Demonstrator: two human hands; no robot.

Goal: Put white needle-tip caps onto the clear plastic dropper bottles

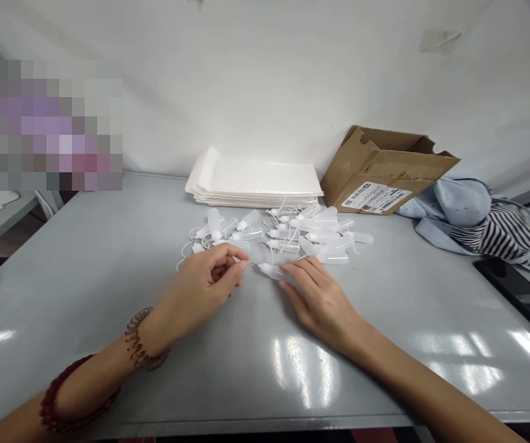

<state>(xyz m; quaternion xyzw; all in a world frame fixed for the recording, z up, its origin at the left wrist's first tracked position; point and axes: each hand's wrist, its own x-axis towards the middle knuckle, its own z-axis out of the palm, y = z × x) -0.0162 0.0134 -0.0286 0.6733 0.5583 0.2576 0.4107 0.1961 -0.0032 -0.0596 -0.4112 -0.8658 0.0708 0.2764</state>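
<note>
The left hand [203, 289] is held half-curled just in front of the heap of plastic dropper bottles [283, 237]; whether anything is pinched cannot be told. The right hand [318, 304] is laid open, empty, its fingertips [299, 266] just beside a lone needle-tipped bottle [270, 271].

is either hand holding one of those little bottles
Can't tell: the left hand curls its fingers beside a small plastic bottle, the right hand lies near it, no clear grip shows

Grey table [85, 307] bearing a stack of white pouches [253, 181], a loose heap of translucent plastic bottles [283, 237], an open cardboard box [385, 169], and, at right, a blue striped cloth [477, 221].
</note>
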